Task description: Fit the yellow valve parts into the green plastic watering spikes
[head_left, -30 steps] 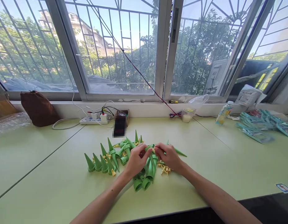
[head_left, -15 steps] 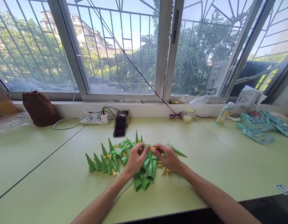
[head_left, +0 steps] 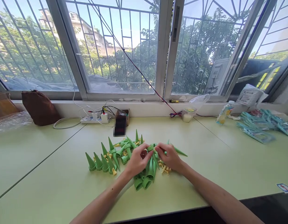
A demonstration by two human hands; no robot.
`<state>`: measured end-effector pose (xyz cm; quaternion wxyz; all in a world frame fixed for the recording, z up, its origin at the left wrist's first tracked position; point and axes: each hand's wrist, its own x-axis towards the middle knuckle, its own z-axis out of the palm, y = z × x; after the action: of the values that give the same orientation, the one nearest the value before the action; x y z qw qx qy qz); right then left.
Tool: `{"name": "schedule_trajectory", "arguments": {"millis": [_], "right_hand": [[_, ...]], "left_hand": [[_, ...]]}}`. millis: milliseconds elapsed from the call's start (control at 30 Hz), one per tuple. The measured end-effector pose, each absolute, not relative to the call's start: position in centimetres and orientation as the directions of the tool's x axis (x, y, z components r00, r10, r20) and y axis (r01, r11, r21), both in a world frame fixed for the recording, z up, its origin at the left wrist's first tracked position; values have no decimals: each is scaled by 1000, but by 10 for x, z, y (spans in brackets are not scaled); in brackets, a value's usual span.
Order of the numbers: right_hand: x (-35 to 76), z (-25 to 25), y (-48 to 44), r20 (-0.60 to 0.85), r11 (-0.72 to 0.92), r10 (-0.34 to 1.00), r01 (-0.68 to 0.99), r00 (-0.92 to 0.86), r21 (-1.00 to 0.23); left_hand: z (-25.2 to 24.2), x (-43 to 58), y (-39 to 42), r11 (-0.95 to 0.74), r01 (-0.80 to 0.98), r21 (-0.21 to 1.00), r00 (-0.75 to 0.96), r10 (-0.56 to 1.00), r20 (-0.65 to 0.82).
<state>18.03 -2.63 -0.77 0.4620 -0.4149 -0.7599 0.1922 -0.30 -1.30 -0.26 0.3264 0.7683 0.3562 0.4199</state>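
Green cone [head_left: 151,148] sat pinched between left hand [head_left: 136,160] and right hand [head_left: 170,157], over pile [head_left: 125,155] on table [head_left: 204,155]. Weak pinch might drop it; elbows might scatter yellow bits [head_left: 164,169].

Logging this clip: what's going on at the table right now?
A person sits at a pale green table by a window. Both hands meet over a pile of green spikes: the left hand and right hand pinch one green spike between them. Small yellow parts lie by the right hand. Four spikes stand upright at the pile's left.
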Motion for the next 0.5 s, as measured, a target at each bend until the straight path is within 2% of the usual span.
{"name": "schedule_trajectory", "arguments": {"millis": [300,500], "right_hand": [[180,-8,-26,585,596,783,525,-212,-608],[179,-9,-25,585,585,788,534,-194,-610]], "left_hand": [[1,-1,-18,-660,364,657,432,744,509],[1,0,-18,-663,367,652,394,746,537]]}}
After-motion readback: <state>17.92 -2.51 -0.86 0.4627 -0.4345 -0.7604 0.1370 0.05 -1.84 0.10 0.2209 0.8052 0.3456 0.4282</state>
